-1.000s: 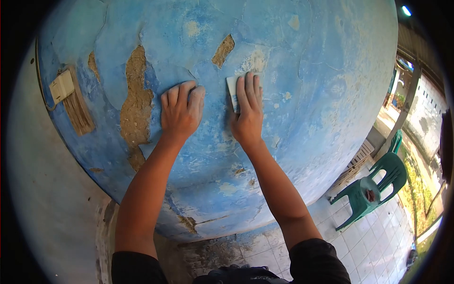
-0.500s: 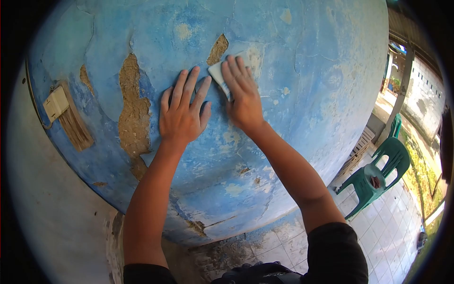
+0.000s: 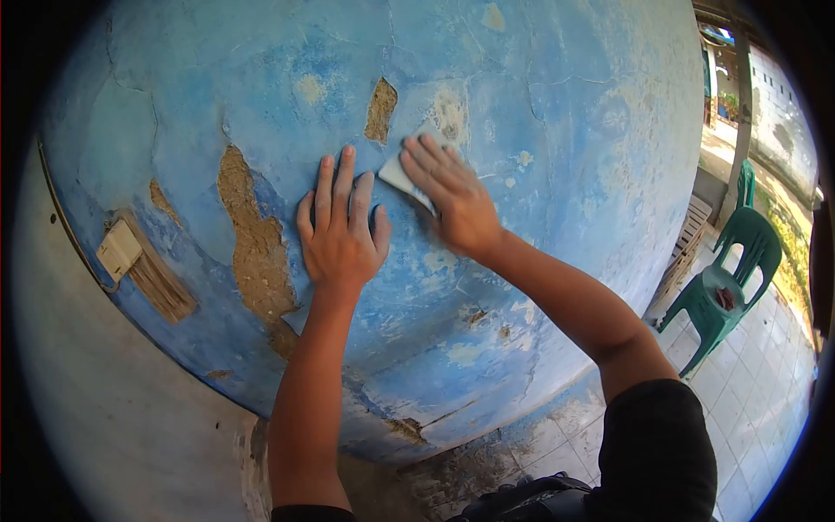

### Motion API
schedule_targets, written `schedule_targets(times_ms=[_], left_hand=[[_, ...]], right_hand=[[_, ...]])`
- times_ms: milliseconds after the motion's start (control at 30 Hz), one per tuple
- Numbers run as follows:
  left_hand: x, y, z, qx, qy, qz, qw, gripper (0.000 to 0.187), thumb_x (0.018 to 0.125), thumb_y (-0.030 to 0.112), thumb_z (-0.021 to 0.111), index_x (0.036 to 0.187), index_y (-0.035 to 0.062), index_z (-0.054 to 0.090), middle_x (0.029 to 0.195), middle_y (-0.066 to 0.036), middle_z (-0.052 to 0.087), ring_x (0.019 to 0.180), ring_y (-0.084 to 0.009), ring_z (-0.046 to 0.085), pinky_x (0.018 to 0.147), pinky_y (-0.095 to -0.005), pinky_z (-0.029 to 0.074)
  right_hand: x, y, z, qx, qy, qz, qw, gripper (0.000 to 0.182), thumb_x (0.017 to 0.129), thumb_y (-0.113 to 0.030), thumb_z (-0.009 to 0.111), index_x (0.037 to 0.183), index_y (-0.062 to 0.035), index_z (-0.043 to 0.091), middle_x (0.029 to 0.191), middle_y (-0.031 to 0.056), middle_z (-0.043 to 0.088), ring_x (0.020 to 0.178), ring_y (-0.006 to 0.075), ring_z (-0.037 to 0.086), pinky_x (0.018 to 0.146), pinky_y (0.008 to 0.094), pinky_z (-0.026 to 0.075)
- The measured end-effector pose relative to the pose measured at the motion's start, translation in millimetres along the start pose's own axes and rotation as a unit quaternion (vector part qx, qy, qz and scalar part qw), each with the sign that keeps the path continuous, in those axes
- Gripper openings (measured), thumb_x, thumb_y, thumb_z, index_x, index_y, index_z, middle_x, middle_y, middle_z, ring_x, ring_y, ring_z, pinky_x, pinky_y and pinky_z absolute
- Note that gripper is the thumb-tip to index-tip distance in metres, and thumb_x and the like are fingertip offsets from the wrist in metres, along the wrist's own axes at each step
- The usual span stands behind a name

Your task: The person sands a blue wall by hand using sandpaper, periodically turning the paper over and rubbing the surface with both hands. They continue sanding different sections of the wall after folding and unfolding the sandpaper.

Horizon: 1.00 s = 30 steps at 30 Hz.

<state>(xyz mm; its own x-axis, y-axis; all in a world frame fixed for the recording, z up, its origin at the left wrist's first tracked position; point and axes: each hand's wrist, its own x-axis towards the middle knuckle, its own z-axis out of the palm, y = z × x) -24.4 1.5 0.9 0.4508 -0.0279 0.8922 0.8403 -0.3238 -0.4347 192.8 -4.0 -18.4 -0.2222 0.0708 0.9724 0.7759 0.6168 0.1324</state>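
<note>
A blue wall (image 3: 557, 183) with flaking paint fills most of the view. My left hand (image 3: 344, 230) lies flat on it with the fingers spread, holding nothing. To its right, my right hand (image 3: 452, 191) presses a pale flat pad (image 3: 398, 177) against the wall, its fingers over the pad. Bare brown plaster shows in a small patch (image 3: 381, 110) above and between the hands, and in a long patch (image 3: 254, 239) left of my left hand.
A switch box (image 3: 119, 250) on a wooden board (image 3: 163, 283) is at the left. A green plastic chair (image 3: 713, 304), with small dark items on its seat, stands at the right on the tiled floor (image 3: 735, 409). A slatted wooden thing (image 3: 687, 239) leans near the wall.
The view has shifted, so the wall patches sit lower and the chair farther right. Against the wall, my right hand and the pad have moved down a little relative to the small bare patch.
</note>
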Motion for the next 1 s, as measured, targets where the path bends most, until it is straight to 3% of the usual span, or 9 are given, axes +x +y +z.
schedule_targets(times_ms=[200, 267, 400, 600, 700, 767, 800, 867, 1000], left_hand=[[0, 2, -2, -0.001, -0.007, 0.008, 1.000, 0.042, 0.103, 0.026, 0.064, 0.142, 0.0118, 0.060, 0.170, -0.013, 0.051, 0.159, -0.0325, 0.043, 0.121, -0.0471, 0.031], [-1, 2, 0, -0.005, 0.001, 0.009, 1.000, 0.040, 0.102, 0.026, 0.065, 0.140, 0.0113, 0.062, 0.170, -0.014, 0.051, 0.159, -0.0329, 0.043, 0.121, -0.0474, 0.031], [-3, -1, -1, -0.012, -0.012, 0.007, 1.000, 0.040, 0.102, 0.027, 0.067, 0.138, 0.0104, 0.063, 0.169, -0.014, 0.052, 0.159, -0.0331, 0.043, 0.121, -0.0479, 0.031], [6, 9, -14, -0.066, 0.006, -0.006, 0.998, 0.043, 0.099, 0.023, 0.076, 0.138, 0.0083, 0.063, 0.162, -0.012, 0.058, 0.152, -0.0319, 0.048, 0.118, -0.0489, 0.033], [24, 29, -34, -0.167, -0.017, -0.076, 0.983, 0.039, 0.100, 0.017, 0.077, 0.135, 0.0066, 0.065, 0.157, -0.011, 0.061, 0.143, -0.0304, 0.051, 0.115, -0.0483, 0.037], [35, 38, -39, -0.344, -0.074, -0.067, 0.934, 0.029, 0.101, 0.014, 0.075, 0.127, 0.0041, 0.069, 0.134, -0.010, 0.073, 0.116, -0.0259, 0.062, 0.104, -0.0439, 0.046], [40, 41, -45, -0.345, -0.073, -0.068, 0.933, 0.029, 0.101, 0.014, 0.075, 0.127, 0.0041, 0.069, 0.134, -0.010, 0.073, 0.116, -0.0259, 0.062, 0.104, -0.0439, 0.046], [49, 46, -55, -0.512, -0.234, -0.218, 0.797, 0.019, 0.104, 0.015, 0.075, 0.118, 0.0022, 0.070, 0.107, -0.007, 0.077, 0.096, -0.0198, 0.067, 0.093, -0.0384, 0.052], [39, 56, -38, -0.634, -0.148, -0.289, 0.702, 0.018, 0.106, 0.020, 0.075, 0.111, 0.0034, 0.071, 0.088, -0.002, 0.074, 0.083, -0.0140, 0.066, 0.083, -0.0342, 0.053]], right_hand=[[16, 36, -24, -0.056, -0.075, -0.113, 0.989, 0.065, 0.092, -0.006, 0.074, 0.156, -0.0100, 0.061, 0.164, 0.0063, 0.058, 0.155, 0.0261, 0.051, 0.128, 0.0468, 0.044], [41, 41, -23, -0.099, 0.024, -0.045, 0.994, 0.064, 0.094, -0.008, 0.074, 0.156, -0.0105, 0.061, 0.164, 0.0081, 0.057, 0.155, 0.0285, 0.050, 0.129, 0.0479, 0.042], [41, 20, -10, -0.045, 0.079, 0.014, 0.996, 0.061, 0.098, -0.009, 0.073, 0.157, -0.0107, 0.059, 0.165, 0.0099, 0.056, 0.156, 0.0315, 0.049, 0.129, 0.0490, 0.041], [11, 3, -50, 0.072, -0.077, 0.000, 0.994, 0.048, 0.103, -0.013, 0.073, 0.151, -0.0092, 0.066, 0.158, 0.0140, 0.062, 0.154, 0.0378, 0.049, 0.125, 0.0494, 0.044], [14, -7, -85, 0.242, -0.147, 0.127, 0.951, 0.038, 0.106, -0.017, 0.073, 0.141, -0.0036, 0.073, 0.140, 0.0175, 0.075, 0.137, 0.0360, 0.067, 0.118, 0.0460, 0.052], [19, -11, -103, 0.434, -0.220, 0.338, 0.805, 0.035, 0.110, -0.021, 0.070, 0.135, 0.0023, 0.075, 0.122, 0.0168, 0.082, 0.115, 0.0270, 0.077, 0.108, 0.0430, 0.058], [22, -11, -110, 0.432, -0.221, 0.339, 0.806, 0.035, 0.110, -0.021, 0.070, 0.135, 0.0023, 0.075, 0.122, 0.0168, 0.082, 0.115, 0.0270, 0.077, 0.108, 0.0430, 0.058], [25, -11, -121, 0.459, -0.194, 0.374, 0.782, 0.037, 0.112, -0.026, 0.068, 0.133, 0.0036, 0.076, 0.115, 0.0141, 0.082, 0.102, 0.0178, 0.077, 0.100, 0.0413, 0.060], [1, 9, -121, 0.551, -0.142, 0.346, 0.746, 0.040, 0.112, -0.031, 0.067, 0.136, -0.0001, 0.075, 0.121, 0.0137, 0.080, 0.110, 0.0194, 0.074, 0.100, 0.0426, 0.058]])
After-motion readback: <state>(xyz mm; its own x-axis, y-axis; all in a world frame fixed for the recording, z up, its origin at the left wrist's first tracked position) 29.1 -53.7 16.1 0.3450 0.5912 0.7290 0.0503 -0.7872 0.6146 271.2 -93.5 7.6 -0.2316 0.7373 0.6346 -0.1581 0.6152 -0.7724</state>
